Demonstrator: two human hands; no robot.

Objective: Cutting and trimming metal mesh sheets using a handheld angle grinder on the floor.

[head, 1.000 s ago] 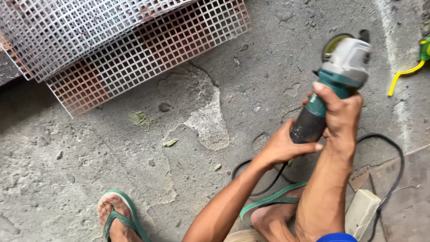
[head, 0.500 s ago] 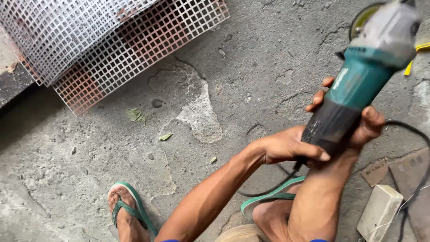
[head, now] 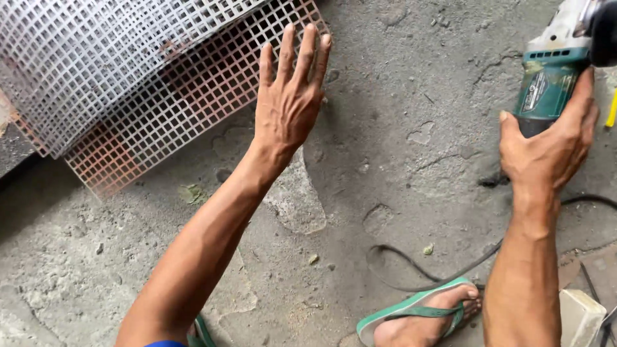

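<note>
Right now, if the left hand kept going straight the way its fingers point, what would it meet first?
Probably the rusty perforated metal sheet: the left hand is spread open with its fingertips already at the sheet's edge, though whether they touch it is unclear from this view.

One label shows: a small rectangular sticker point(head: 538, 96) on the green body of the grinder point(head: 553, 71), up at about two o'clock in the view. It is dark with pale marks, set lengthwise along the body, tilted with the tool. The right hand point(head: 549, 148) grips the grinder just below it, thumb beside its lower edge. No packages, signs or screens are in sight.
</note>
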